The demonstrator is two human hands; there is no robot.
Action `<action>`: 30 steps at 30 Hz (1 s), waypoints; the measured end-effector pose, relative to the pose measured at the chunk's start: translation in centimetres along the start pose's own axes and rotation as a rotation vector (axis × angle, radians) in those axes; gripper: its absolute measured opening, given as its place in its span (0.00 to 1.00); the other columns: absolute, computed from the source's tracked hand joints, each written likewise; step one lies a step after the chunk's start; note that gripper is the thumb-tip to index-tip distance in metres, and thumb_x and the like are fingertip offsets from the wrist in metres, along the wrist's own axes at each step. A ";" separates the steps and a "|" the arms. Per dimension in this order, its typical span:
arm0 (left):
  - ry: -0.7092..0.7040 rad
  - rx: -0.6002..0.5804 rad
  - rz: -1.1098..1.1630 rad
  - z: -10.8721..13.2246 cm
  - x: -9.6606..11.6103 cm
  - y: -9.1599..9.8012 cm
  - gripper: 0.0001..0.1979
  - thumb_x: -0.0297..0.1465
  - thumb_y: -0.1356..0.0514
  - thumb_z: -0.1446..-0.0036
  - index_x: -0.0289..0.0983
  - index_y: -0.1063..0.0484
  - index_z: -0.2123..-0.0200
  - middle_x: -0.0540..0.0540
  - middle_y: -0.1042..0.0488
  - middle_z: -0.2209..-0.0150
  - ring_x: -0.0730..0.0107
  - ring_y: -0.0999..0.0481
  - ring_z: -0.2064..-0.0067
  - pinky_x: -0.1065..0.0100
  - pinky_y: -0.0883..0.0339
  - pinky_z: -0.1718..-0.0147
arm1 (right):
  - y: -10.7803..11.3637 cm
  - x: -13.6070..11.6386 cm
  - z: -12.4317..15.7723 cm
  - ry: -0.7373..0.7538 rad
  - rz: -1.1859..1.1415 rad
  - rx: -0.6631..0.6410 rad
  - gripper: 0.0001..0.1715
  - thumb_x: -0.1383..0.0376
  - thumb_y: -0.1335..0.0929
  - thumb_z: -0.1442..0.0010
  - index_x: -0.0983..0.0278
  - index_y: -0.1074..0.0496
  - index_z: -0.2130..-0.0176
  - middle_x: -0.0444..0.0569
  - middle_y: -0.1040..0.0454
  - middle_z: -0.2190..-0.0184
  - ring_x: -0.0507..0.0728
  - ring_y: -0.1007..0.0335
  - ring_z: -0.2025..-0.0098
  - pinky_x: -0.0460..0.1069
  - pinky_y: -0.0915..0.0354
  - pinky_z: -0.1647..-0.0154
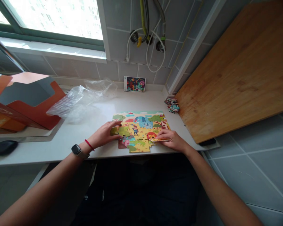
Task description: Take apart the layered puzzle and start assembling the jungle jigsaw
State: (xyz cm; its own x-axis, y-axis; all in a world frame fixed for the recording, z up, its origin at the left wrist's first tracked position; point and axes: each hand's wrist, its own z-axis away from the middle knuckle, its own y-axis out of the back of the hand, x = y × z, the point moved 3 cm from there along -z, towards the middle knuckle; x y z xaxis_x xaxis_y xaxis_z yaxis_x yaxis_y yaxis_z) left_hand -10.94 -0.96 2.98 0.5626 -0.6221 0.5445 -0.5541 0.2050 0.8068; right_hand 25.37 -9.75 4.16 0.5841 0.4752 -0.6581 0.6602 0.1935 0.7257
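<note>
Puzzle [139, 127] lies at the desk's [80, 133] front edge, long axis left to right. Left hand [103, 135], fingers flat and close together, presses a green piece [123, 131] at the puzzle's left side. Right hand [172, 140] pinches a loose piece [157, 139] touching the lower right corner.

We have bare counter [68, 131] left of the puzzle [139, 130] and a clear strip behind it, up to the picture card [134, 84] at the wall [113, 67]. A crumpled plastic bag [77, 102] crowds the back left. On the right a leaning wooden board [238, 69] walls us in, loose pieces [171, 104] piled at its foot; our right hand [173, 140], pinching a piece [158, 139], fills the narrow gap beside the puzzle.
</note>
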 end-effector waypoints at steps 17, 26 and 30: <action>0.075 -0.121 0.055 -1.1 -0.7 0.0 0.30 0.44 0.31 0.49 0.41 0.26 0.43 0.42 0.19 0.51 0.56 0.19 0.51 0.59 0.25 0.51 | -4.1 -0.1 4.5 0.124 0.280 0.165 0.21 0.62 0.29 0.34 0.56 0.23 0.42 0.59 0.27 0.38 0.67 0.29 0.37 0.68 0.33 0.36; 0.042 -0.139 0.032 -1.0 -0.4 0.7 0.23 0.43 0.31 0.51 0.42 0.21 0.51 0.43 0.18 0.55 0.59 0.18 0.57 0.64 0.24 0.58 | -5.0 0.0 5.3 0.096 0.319 0.180 0.24 0.62 0.33 0.29 0.55 0.28 0.36 0.56 0.30 0.34 0.66 0.34 0.32 0.70 0.41 0.30; 0.059 -0.048 0.081 1.1 0.1 0.8 0.20 0.44 0.34 0.45 0.41 0.22 0.52 0.43 0.18 0.54 0.59 0.17 0.56 0.62 0.23 0.56 | -4.8 0.2 5.4 0.046 0.236 0.185 0.23 0.61 0.35 0.28 0.52 0.27 0.37 0.54 0.29 0.35 0.64 0.33 0.32 0.69 0.42 0.28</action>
State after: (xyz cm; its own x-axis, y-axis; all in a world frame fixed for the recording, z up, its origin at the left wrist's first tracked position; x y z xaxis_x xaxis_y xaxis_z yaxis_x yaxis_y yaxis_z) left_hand -12.00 -1.66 3.48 0.5529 -0.5566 0.6200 -0.5704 0.2895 0.7686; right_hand 24.92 -15.21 -0.53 0.7124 0.5274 -0.4629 0.5859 -0.0840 0.8060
